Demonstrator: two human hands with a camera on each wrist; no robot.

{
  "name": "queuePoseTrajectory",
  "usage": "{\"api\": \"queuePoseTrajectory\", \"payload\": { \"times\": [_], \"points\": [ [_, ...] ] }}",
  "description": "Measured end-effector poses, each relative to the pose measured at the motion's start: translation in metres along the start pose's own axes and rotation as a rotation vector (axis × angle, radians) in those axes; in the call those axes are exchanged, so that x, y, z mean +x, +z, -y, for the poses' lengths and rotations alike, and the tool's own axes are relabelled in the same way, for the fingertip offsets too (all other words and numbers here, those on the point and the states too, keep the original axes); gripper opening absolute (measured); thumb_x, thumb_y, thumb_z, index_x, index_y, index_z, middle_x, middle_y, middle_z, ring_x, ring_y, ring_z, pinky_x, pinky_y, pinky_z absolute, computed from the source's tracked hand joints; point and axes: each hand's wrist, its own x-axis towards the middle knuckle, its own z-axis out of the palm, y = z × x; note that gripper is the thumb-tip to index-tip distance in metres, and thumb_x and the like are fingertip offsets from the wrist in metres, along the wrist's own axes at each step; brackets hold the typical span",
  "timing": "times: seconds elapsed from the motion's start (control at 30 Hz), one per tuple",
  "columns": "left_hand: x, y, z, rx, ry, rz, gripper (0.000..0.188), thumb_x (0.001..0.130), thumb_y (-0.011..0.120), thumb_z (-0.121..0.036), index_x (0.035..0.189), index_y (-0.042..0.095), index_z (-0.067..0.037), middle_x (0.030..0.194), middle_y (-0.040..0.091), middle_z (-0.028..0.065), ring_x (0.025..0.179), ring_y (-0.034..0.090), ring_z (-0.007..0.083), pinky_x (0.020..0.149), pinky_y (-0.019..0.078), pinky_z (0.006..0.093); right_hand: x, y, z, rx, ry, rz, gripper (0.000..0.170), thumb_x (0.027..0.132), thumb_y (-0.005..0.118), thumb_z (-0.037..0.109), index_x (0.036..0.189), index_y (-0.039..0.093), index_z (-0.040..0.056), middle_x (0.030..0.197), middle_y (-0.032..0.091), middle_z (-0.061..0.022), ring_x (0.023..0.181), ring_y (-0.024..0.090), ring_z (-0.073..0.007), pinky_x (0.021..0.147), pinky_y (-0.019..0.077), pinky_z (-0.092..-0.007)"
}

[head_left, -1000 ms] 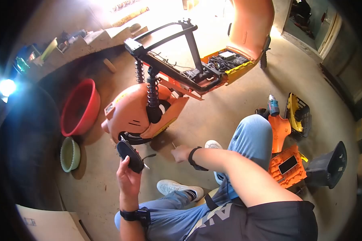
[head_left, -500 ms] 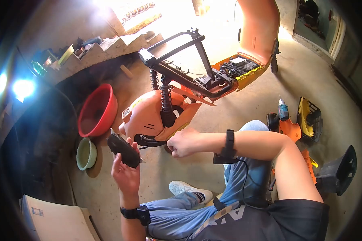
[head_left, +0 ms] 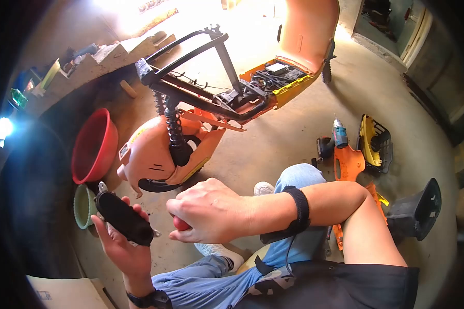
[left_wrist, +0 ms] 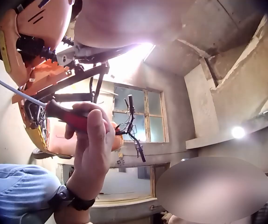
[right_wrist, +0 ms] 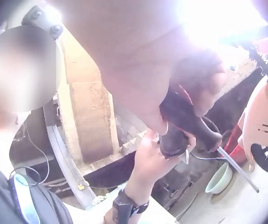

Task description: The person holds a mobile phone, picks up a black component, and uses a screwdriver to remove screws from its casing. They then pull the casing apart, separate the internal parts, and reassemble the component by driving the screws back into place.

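Observation:
My left hand (head_left: pixel 125 251) holds up a black, elongated oval part (head_left: pixel 122 218) with small metal tabs sticking out at both ends. Thumb and fingers lie along its two long sides. Just to the right of it, my right hand (head_left: pixel 216 211) grips a screwdriver (left_wrist: pixel 71 117) by its red and black handle. In the head view only the red end of that handle shows beside the fingers. The long metal shaft (right_wrist: pixel 239 170) points away from the left hand's part in the right wrist view.
A partly stripped orange scooter (head_left: pixel 154 149) with a bare black frame stands ahead. Red (head_left: pixel 95 147) and green (head_left: pixel 84 207) basins sit at left. At right lie a cordless drill (head_left: pixel 340 135), orange panels (head_left: pixel 349 160), a yellow-black part (head_left: pixel 372 144) and a black bin-like part (head_left: pixel 415 213).
My right hand has come up from low near the floor to beside the left hand. The left hand has shifted left in view, with the black part tilted further over.

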Motion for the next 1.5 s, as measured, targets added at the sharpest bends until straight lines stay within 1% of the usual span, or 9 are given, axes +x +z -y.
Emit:
{"api": "queuePoseTrajectory", "payload": {
  "times": [0.23,0.5,0.63,0.7,0.73,0.83,0.9,0.97,1.5],
  "points": [
    [0.01,0.007,0.018,0.03,-0.109,-0.18,0.066,0.1,0.05,-0.057,0.133,0.052,0.0,0.1,0.062,0.0064,0.084,0.063,0.0205,0.081,0.0518,0.0325,0.0,-0.004,-0.007,-0.001,0.004,-0.102,0.037,0.086,0.069,0.041,0.079,0.062,0.0051,0.072,0.065,-0.0136,0.073,0.067,-0.0351,0.067,0.0502,-0.0459],
    [0.017,-0.035,0.05,0.168,-0.382,-0.397,0.057,0.099,0.05,-0.056,0.13,0.057,-0.009,0.107,0.067,0.0066,0.085,0.064,0.0212,0.08,0.0528,0.0347,-0.012,0.01,-0.054,0.207,0.198,-0.136,0.04,0.086,0.07,0.046,0.081,0.067,0.0063,0.072,0.068,-0.0142,0.073,0.068,-0.0348,0.067,0.0522,-0.0438],
    [0.008,-0.04,0.045,0.163,-0.47,-0.237,0.05,0.1,0.056,-0.044,0.133,0.058,-0.006,0.122,0.066,0.0106,0.112,0.062,0.0242,0.098,0.0492,0.0399,-0.018,0.013,-0.056,0.201,0.097,-0.149,0.037,0.082,0.072,0.043,0.075,0.066,0.0071,0.071,0.067,-0.0145,0.072,0.068,-0.0348,0.067,0.0533,-0.0423],
    [0.04,-0.061,0.067,0.252,-0.396,-0.486,0.058,0.099,0.049,-0.056,0.131,0.057,-0.009,0.115,0.066,0.0081,0.096,0.067,0.0242,0.083,0.0561,0.036,-0.022,0.011,-0.053,0.216,0.067,-0.106,0.035,0.083,0.073,0.04,0.076,0.065,0.0059,0.071,0.066,-0.013,0.07,0.066,-0.0347,0.065,0.0524,-0.0416],
    [0.002,-0.033,0.047,0.28,-0.426,-0.317,0.052,0.101,0.054,-0.046,0.134,0.057,-0.007,0.121,0.066,0.0097,0.11,0.062,0.023,0.099,0.0487,0.0411,-0.021,0.02,-0.054,0.225,0.07,-0.169,0.03,0.077,0.072,0.036,0.071,0.068,0.0065,0.068,0.067,-0.0131,0.068,0.067,-0.0335,0.065,0.0533,-0.0413],
    [0.003,-0.044,0.042,0.206,-0.445,-0.236,0.052,0.101,0.053,-0.047,0.137,0.055,-0.009,0.127,0.064,0.0106,0.116,0.06,0.0254,0.103,0.0465,0.0439,-0.02,0.024,-0.054,0.269,0.052,-0.242,0.026,0.069,0.072,0.032,0.065,0.07,0.0062,0.065,0.068,-0.0125,0.064,0.068,-0.0319,0.065,0.0541,-0.0406],
    [0.005,-0.043,0.042,0.239,-0.415,-0.247,0.053,0.101,0.053,-0.047,0.138,0.055,-0.009,0.127,0.064,0.0114,0.117,0.06,0.0269,0.103,0.0459,0.0445,-0.022,0.018,-0.05,0.187,0.095,-0.121,0.036,0.074,0.075,0.051,0.076,0.076,0.0142,0.074,0.072,-0.007,0.074,0.071,-0.0283,0.066,0.0542,-0.0406],
    [0.004,-0.042,0.042,0.271,-0.384,-0.266,0.053,0.101,0.052,-0.047,0.138,0.055,-0.01,0.128,0.063,0.0121,0.119,0.059,0.0283,0.104,0.0453,0.0451,-0.024,0.026,-0.053,0.325,0.036,-0.242,0.027,0.069,0.072,0.032,0.066,0.071,0.0052,0.065,0.069,-0.0117,0.065,0.068,-0.0314,0.065,0.0542,-0.0404],
    [-0.005,-0.02,0.045,0.179,-0.364,-0.26,0.058,0.104,0.044,-0.048,0.138,0.051,-0.001,0.13,0.059,0.0151,0.117,0.056,0.0318,0.106,0.0433,0.0466,-0.042,0.01,-0.058,0.412,0.039,-0.215,0.036,0.085,0.072,0.038,0.078,0.063,0.0039,0.073,0.063,-0.0116,0.067,0.063,-0.0341,0.062,0.0508,-0.0417]
  ]
}}
